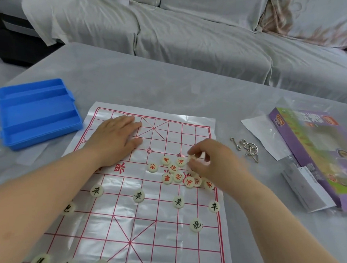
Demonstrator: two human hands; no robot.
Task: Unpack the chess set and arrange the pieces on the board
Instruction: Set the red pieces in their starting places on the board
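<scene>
The blue plastic tray (pixel 38 111) lies at the left on the worktop (pixel 171 86); its long parallel channels show bare blue plastic. At the right, a purple carton (pixel 311 141) lies inside a clear plastic bag. Bent metal wire puzzles (pixel 247 149) lie between the carton and the board.

The board (pixel 121 220) is a thin, glossy, creased sheet with a red grid. Its long axis runs from the person toward the sofa. The pieces are small cream discs. The black-lettered pieces (pixel 138 196) stand in rows on the near half. The red-lettered pieces (pixel 173 170) lie in a loose heap near the middle line, at the right.

The left hand (pixel 114 139) lies flat on the far left part of the board, fingers straight and close together. The right hand (pixel 213 161) is over the heap with curled fingers; thumb and fingertips seem to pinch one disc (pixel 191 158), though this part is blurred.
</scene>
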